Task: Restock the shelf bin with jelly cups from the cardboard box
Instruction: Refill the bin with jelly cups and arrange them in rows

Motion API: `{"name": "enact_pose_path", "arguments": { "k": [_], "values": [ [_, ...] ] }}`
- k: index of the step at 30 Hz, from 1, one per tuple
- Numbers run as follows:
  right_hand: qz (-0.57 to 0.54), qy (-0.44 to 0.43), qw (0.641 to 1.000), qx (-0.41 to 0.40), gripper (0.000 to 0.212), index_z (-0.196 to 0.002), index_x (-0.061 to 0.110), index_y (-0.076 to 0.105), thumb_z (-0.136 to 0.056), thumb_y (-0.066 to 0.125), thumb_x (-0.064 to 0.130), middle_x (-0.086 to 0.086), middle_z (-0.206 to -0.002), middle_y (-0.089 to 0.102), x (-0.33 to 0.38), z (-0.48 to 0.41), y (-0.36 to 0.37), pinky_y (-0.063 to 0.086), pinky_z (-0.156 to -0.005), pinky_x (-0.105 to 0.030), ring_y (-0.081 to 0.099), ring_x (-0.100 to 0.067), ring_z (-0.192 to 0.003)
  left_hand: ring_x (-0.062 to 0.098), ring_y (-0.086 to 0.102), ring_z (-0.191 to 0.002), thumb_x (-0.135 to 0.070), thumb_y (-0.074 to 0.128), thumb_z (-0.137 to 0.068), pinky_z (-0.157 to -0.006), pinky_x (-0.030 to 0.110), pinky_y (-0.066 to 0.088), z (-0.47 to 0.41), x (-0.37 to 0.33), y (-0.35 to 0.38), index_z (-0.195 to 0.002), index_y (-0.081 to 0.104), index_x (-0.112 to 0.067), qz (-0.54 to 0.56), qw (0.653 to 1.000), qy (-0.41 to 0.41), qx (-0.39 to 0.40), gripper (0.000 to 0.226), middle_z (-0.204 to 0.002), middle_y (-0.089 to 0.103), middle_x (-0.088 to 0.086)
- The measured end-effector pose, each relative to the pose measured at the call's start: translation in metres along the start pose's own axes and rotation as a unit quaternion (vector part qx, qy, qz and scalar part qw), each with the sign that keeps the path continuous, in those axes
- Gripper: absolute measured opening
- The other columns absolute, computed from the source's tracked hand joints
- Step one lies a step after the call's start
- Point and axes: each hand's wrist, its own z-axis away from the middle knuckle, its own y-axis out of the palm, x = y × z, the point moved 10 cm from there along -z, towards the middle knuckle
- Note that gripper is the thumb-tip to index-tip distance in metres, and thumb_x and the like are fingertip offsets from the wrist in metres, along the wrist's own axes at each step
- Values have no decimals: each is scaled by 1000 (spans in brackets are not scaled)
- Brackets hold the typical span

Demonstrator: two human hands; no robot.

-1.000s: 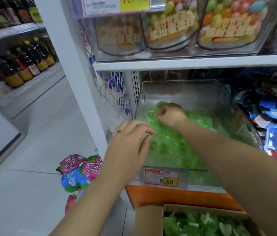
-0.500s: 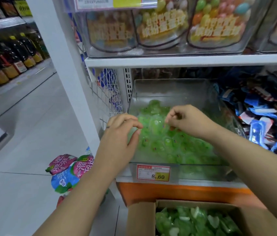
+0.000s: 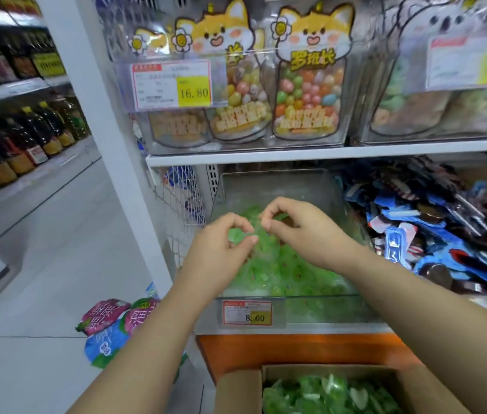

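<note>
Jelly cups (image 3: 325,395): green, translucent, pale film lids, loose heap in the open cardboard box (image 3: 236,392) at bottom centre of frame. They look small, light and slick. I'd expect them to slide and roll, not stack.

Above the box is the orange shelf base (image 3: 296,351), then the shelf bin (image 3: 272,186). It's clear-walled, with a price tag (image 3: 247,312) reading 8.60 on the front. More of the same green cups cover its floor and the upper walls are bare, so there's room left. My read is the task is roughly mid-way.

Hands: both over the bin at centre frame, fingertips just beside each other.
- Left hand (image 3: 221,249): thumb and forefinger closed into a ring, apparently pinched on one green cup by its rim.
- Right hand (image 3: 302,231): fingers curled, tips pinched. Too blurred to tell if anything's between them.

Step in hand looks like dropping cups into the bin. To do it well:
- Release low and spread toward the back, so nothing bounces over the front lip.
- Take fuller handfuls from the box next, since single pinches are slow.

Right of the bin is a heap of blue-wrapped snacks (image 3: 433,234); keep cups out of it. Snack bags (image 3: 110,321) lie on the floor (image 3: 42,264) at lower left. Candy jars (image 3: 305,94) sit on the upper shelf (image 3: 325,150), and bottles (image 3: 27,138) are at far left.
</note>
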Motion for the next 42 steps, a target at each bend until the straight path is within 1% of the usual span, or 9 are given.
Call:
{"name": "enact_pose_path", "arguments": {
  "k": [3, 6, 10, 15, 22, 26, 34, 39, 42],
  "values": [
    [-163, 83, 981, -61, 14, -83, 22, 57, -84, 69, 14, 1, -85, 62, -24, 10, -3, 53, -70, -31, 59, -12, -68, 16, 71, -69, -7, 60, -90, -69, 36, 60, 4, 6, 4, -82, 52, -14, 166, 984, -65, -32, 13, -96, 63, 5],
    [-353, 219, 909, -33, 10, -86, 13, 55, -86, 65, 11, -6, -80, 64, -58, 33, 24, 58, -68, -29, 65, -15, -72, 9, 70, -66, -3, 55, -92, -65, 21, 58, 13, 13, 17, -87, 50, -7, 327, 933, -149, -30, 8, -84, 58, 6],
    [-429, 232, 871, -60, 10, -81, 9, 59, -91, 57, 6, -5, -72, 62, -67, 34, 25, 53, -58, -17, 64, -7, -60, 9, 70, -69, -13, 60, -91, -70, 29, 57, 16, 11, 15, -85, 54, -12, 181, 975, -126, 6, 9, -84, 64, 2],
    [-204, 218, 954, 38, 11, -78, 11, 65, -88, 63, 9, -6, -69, 61, -84, 14, 21, 49, -61, -20, 55, -11, -59, 11, 59, -91, -24, 60, -88, -77, 29, 46, 10, 7, -22, -78, 57, -29, -174, 983, 38, -51, 12, -98, 67, -10],
    [41, 181, 971, 153, 14, -91, 5, 74, -87, 66, 15, 20, -69, 59, -95, 1, 61, 38, -56, 1, 51, 14, -58, 25, 42, -124, -10, 66, -85, -105, 32, 27, 10, 31, 1, -91, 68, -18, -214, 964, 154, -29, 10, -115, 61, 0],
    [106, 170, 957, 210, 14, -91, 8, 75, -87, 64, 16, 4, -93, 72, -102, 2, 82, 46, -76, -17, 61, -3, -79, 29, 37, -127, -6, 68, -82, -104, 33, 27, 9, 33, 8, -90, 69, -16, -227, 958, 174, -28, 13, -116, 61, 3],
    [188, 137, 959, 160, 9, -82, 11, 76, -79, 67, 9, -1, -84, 73, -112, -4, 81, 37, -49, -6, 53, -2, -64, 24, 37, -125, -25, 49, -87, -102, 25, 27, 9, 37, 9, -90, 67, -19, -240, 951, 195, -31, 19, -113, 60, 0],
    [168, 138, 970, 103, 12, -82, 12, 75, -81, 64, 8, 5, -74, 68, -114, -20, 65, 43, -68, -19, 54, -2, -64, 27, 43, -124, -27, 46, -89, -103, 29, 29, 11, 38, 2, -93, 66, -15, -196, 961, 188, -45, 24, -119, 56, 3],
    [201, 122, 972, 7, 22, -102, 14, 68, -81, 64, 16, -6, -102, 67, -118, -52, 44, 49, -86, -31, 62, -21, -93, 22, 48, -118, -28, 46, -88, -102, 21, 30, 8, 37, -6, -93, 66, -16, -151, 971, 176, -62, 23, -119, 55, -1]
  ]
}}
